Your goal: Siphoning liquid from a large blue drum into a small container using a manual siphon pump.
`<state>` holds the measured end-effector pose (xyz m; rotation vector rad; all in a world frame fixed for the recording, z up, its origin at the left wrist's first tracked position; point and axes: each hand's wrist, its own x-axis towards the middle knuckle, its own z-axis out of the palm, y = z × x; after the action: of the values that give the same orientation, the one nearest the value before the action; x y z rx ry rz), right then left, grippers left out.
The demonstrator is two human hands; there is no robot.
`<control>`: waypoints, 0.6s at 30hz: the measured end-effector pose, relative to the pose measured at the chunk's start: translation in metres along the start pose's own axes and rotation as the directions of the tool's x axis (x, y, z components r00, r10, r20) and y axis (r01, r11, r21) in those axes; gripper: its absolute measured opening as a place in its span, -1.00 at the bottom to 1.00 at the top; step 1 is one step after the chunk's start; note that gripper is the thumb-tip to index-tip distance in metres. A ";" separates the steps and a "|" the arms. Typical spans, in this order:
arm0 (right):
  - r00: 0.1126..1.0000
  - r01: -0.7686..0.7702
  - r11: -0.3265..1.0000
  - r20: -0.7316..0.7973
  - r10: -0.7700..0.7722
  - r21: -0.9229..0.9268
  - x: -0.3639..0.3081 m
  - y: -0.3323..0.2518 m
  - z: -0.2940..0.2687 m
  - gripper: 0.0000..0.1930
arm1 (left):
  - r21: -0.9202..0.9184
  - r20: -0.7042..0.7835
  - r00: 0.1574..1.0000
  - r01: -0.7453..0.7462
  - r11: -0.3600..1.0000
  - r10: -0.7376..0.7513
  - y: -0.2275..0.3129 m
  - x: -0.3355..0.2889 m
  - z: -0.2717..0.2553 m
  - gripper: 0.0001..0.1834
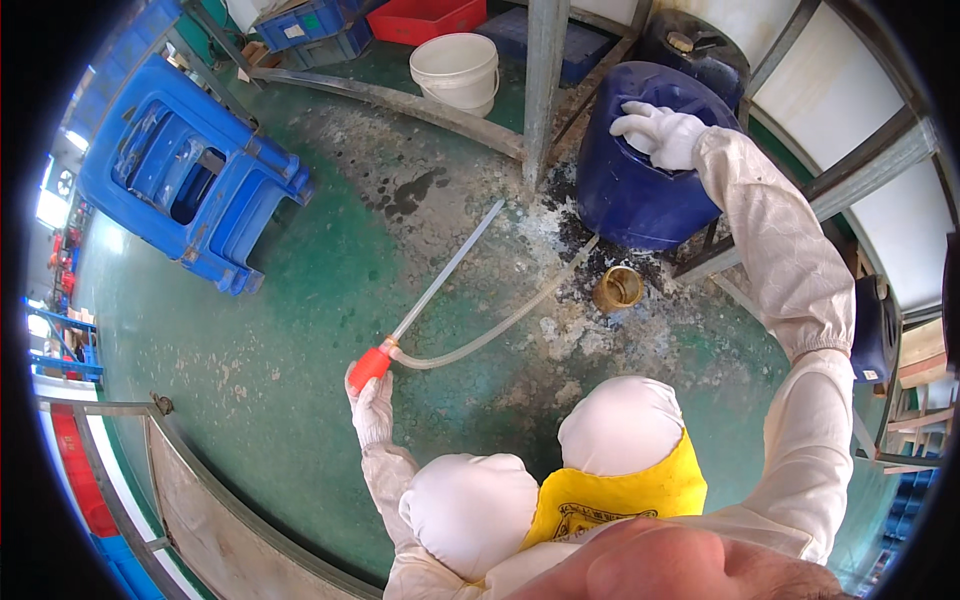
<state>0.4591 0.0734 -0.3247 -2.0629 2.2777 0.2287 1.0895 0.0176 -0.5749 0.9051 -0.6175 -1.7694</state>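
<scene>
Yellow apron (625, 480) and white-clad knees (620, 425) noted on the near side of the blue drum (640, 210). Left hand (373, 408), white-gloved, is closed around a red pump bulb (369, 368), well apart from the drum, to its left and nearer the wearer. From the bulb, a straight translucent tube (450, 265) points toward the drum; a flexible hose (500, 328) reaches the drum's lower edge. Right hand (665, 137), also gloved, lies on the drum's top; whether it grips anything cannot be told. Amber cup (618, 289) stands just beside the drum, on its near side.
</scene>
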 end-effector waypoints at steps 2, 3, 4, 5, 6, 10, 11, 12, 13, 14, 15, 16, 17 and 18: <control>0.970 -0.228 0.969 -0.063 0.234 0.098 -0.001 -0.033 -0.018 -0.33 | -0.010 -0.015 1.000 -0.002 1.000 0.002 0.001 -0.003 -0.006 -0.27; 0.923 -0.385 0.922 -0.008 0.386 0.027 0.007 -0.043 -0.024 -0.30 | -0.021 -0.023 1.000 -0.001 1.000 0.000 0.001 -0.004 -0.007 -0.27; 0.847 -0.528 0.847 0.036 0.530 -0.052 0.012 -0.050 -0.028 -0.27 | -0.022 -0.020 1.000 -0.004 1.000 0.004 0.000 -0.004 -0.007 -0.27; 0.850 -0.512 0.858 0.125 0.512 -0.038 0.017 -0.051 -0.026 -0.29 | -0.027 -0.016 1.000 -0.002 1.000 0.002 -0.002 -0.004 -0.007 -0.27; 0.850 -0.512 0.858 0.122 0.513 -0.037 0.015 -0.053 -0.028 -0.29 | -0.033 -0.013 1.000 0.000 0.999 0.000 -0.002 -0.003 -0.009 -0.27; 0.995 -0.028 0.997 0.090 0.034 -0.066 0.000 -0.022 -0.018 -0.49 | -0.048 -0.014 1.000 0.006 0.999 -0.006 -0.006 -0.002 -0.010 -0.27; 0.998 0.002 0.993 0.063 0.005 -0.121 0.000 -0.012 -0.010 -0.45 | -0.057 -0.032 0.999 0.014 0.998 -0.016 -0.006 -0.003 -0.008 -0.27; 0.998 0.006 0.993 0.064 0.002 -0.122 -0.002 -0.018 -0.013 -0.45 | -0.063 -0.055 0.998 0.019 0.998 -0.023 -0.005 -0.004 -0.008 -0.27; 0.985 -0.175 0.984 -0.011 0.175 -0.018 -0.008 -0.035 -0.022 -0.44 | -0.063 -0.060 0.998 0.016 0.998 -0.020 -0.005 -0.005 -0.010 -0.27; 0.934 -0.344 0.934 -0.068 0.351 0.098 -0.013 -0.053 -0.034 -0.42 | -0.061 -0.061 0.998 0.015 0.998 -0.018 -0.005 -0.004 -0.012 -0.27; 0.925 -0.379 0.919 0.003 0.381 0.111 -0.019 -0.066 -0.048 -0.34 | -0.059 -0.054 0.998 0.019 0.998 -0.022 -0.005 -0.003 -0.012 -0.28; 0.923 -0.383 0.917 0.002 0.385 0.113 -0.014 -0.069 -0.043 -0.34 | -0.057 -0.050 0.999 0.020 0.998 -0.023 -0.006 -0.002 -0.012 -0.28; 0.913 -0.407 0.914 0.025 0.406 0.002 -0.005 -0.070 -0.030 -0.34 | -0.068 -0.047 0.999 0.022 0.997 -0.025 -0.007 -0.001 -0.011 -0.28; 0.903 -0.421 0.901 0.046 0.427 -0.107 0.003 -0.069 -0.018 -0.33 | -0.077 -0.046 0.999 0.022 0.997 -0.025 -0.005 -0.001 -0.012 -0.29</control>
<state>0.5285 0.0617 -0.3121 -1.5333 2.6931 0.4280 1.0966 0.0208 -0.5858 0.9016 -0.5069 -1.7756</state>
